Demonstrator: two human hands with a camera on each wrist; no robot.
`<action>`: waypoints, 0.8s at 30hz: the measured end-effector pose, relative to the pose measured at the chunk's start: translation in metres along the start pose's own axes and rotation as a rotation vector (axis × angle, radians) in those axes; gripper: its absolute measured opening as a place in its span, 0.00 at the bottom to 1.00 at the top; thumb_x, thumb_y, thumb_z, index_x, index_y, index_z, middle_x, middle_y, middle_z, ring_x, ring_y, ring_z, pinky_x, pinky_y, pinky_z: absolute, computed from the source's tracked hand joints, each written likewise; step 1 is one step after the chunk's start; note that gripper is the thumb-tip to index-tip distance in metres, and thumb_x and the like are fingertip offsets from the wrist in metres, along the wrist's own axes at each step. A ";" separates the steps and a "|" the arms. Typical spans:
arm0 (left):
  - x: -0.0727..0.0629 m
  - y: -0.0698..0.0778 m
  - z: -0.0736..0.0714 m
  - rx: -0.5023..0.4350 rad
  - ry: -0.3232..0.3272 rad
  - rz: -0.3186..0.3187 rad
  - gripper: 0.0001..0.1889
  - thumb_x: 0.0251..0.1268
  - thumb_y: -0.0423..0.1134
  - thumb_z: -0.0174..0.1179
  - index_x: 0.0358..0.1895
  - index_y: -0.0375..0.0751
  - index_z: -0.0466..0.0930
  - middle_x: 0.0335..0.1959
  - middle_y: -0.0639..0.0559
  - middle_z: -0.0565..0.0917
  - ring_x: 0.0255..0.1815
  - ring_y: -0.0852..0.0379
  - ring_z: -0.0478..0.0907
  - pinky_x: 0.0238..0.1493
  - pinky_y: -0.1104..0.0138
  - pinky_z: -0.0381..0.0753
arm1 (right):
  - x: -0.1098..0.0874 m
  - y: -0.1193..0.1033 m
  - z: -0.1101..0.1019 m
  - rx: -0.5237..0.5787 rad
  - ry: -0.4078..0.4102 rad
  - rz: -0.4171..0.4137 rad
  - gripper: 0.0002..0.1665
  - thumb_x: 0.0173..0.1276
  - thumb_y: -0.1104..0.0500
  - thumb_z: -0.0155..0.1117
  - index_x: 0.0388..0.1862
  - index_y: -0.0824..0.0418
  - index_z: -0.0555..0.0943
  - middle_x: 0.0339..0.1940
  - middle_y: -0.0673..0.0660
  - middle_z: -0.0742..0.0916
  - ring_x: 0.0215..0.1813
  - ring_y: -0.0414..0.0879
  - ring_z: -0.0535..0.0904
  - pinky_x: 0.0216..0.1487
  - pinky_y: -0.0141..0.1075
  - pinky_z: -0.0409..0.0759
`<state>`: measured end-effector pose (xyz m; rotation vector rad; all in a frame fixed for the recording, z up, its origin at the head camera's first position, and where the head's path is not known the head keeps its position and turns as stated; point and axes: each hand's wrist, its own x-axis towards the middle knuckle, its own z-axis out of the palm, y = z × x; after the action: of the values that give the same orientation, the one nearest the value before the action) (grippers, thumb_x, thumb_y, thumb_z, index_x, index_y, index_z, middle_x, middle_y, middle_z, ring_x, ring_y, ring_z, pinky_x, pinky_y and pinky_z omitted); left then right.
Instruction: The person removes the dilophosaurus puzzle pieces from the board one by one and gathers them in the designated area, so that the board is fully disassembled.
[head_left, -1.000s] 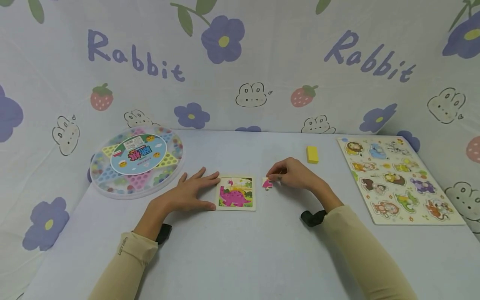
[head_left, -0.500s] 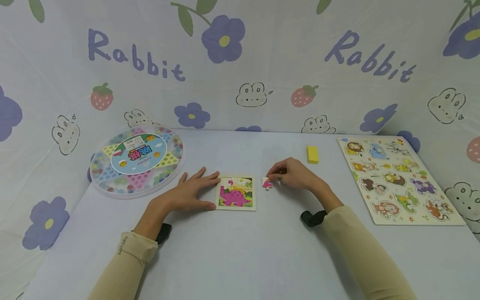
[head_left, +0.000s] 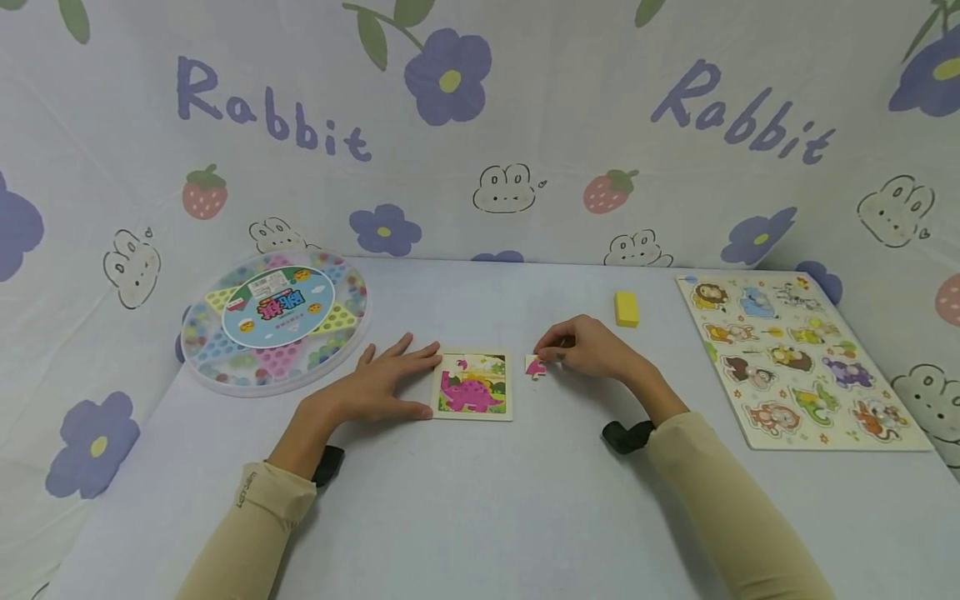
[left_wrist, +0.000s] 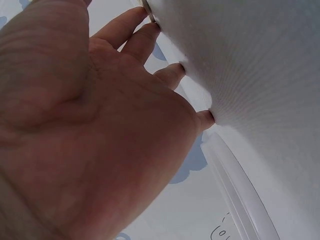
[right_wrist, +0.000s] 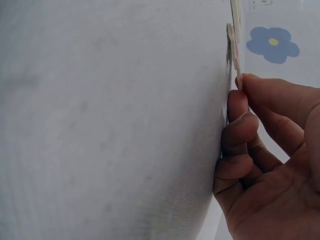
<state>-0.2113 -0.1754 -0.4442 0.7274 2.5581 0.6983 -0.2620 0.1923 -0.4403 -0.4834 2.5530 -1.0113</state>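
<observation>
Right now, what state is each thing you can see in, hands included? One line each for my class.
Dinosaur puzzle: flat, picture up.
Loose puzzle piece: pinched, apart from the dinosaur puzzle.
Left hand: fingers spread, touching the dinosaur puzzle's left edge.
Right hand: pinching the loose puzzle piece.
Yellow block: at rest, untouched.
Animal board: flat, pictures up.
Round game box: flat, label up.

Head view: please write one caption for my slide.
Left hand touches the dinosaur jigsaw puzzle; right hand pinches a loose jigsaw piece beside it.

Only the head view shifts, minutely
Beyond the desk's (head_left: 480, 508) far edge, the printed backdrop (head_left: 480, 129) shows slightly higher and farther right than 1 second ago.
</observation>
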 end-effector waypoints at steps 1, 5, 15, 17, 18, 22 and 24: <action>0.000 0.000 0.000 0.000 0.001 0.002 0.46 0.66 0.55 0.72 0.85 0.55 0.61 0.89 0.59 0.53 0.92 0.43 0.33 0.84 0.30 0.25 | 0.000 0.000 0.000 -0.001 -0.001 0.000 0.09 0.76 0.59 0.67 0.50 0.58 0.90 0.47 0.55 0.91 0.44 0.47 0.78 0.42 0.34 0.77; 0.001 -0.001 0.000 0.000 0.003 0.005 0.46 0.66 0.55 0.72 0.85 0.55 0.61 0.89 0.59 0.53 0.92 0.43 0.33 0.84 0.30 0.26 | 0.000 -0.004 -0.001 -0.024 0.014 -0.018 0.10 0.76 0.59 0.68 0.50 0.58 0.91 0.46 0.55 0.92 0.43 0.47 0.77 0.42 0.34 0.77; 0.000 0.000 0.001 -0.009 0.002 0.006 0.46 0.66 0.54 0.73 0.84 0.55 0.61 0.89 0.59 0.53 0.92 0.43 0.33 0.84 0.30 0.25 | 0.012 -0.032 0.016 0.007 -0.007 -0.118 0.10 0.76 0.58 0.69 0.52 0.58 0.90 0.41 0.55 0.91 0.33 0.45 0.78 0.33 0.31 0.76; 0.000 0.001 0.000 -0.007 0.003 0.003 0.46 0.66 0.55 0.73 0.84 0.55 0.61 0.89 0.59 0.53 0.92 0.43 0.33 0.84 0.30 0.26 | 0.017 -0.039 0.023 -0.013 -0.026 -0.146 0.10 0.76 0.58 0.68 0.52 0.58 0.90 0.40 0.55 0.90 0.31 0.44 0.77 0.31 0.31 0.75; 0.000 0.001 0.000 -0.005 0.005 0.004 0.46 0.66 0.55 0.72 0.84 0.55 0.61 0.89 0.59 0.53 0.92 0.42 0.33 0.84 0.30 0.26 | 0.019 -0.042 0.026 -0.025 -0.035 -0.163 0.10 0.76 0.59 0.68 0.52 0.57 0.90 0.40 0.55 0.89 0.31 0.44 0.77 0.31 0.31 0.75; 0.000 0.000 0.000 0.003 0.006 0.001 0.46 0.66 0.56 0.72 0.85 0.56 0.61 0.89 0.60 0.53 0.92 0.43 0.33 0.84 0.30 0.26 | 0.028 -0.056 0.036 -0.074 -0.057 -0.205 0.11 0.77 0.59 0.67 0.53 0.55 0.90 0.39 0.54 0.88 0.36 0.45 0.77 0.34 0.32 0.76; 0.001 0.000 0.000 0.006 0.007 -0.002 0.46 0.66 0.56 0.72 0.84 0.55 0.61 0.89 0.60 0.53 0.92 0.43 0.33 0.84 0.30 0.26 | 0.032 -0.062 0.040 -0.085 -0.077 -0.209 0.12 0.77 0.60 0.66 0.55 0.54 0.90 0.40 0.54 0.87 0.38 0.46 0.77 0.36 0.32 0.76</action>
<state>-0.2116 -0.1750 -0.4446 0.7256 2.5682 0.6937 -0.2611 0.1128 -0.4300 -0.8109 2.5238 -0.9354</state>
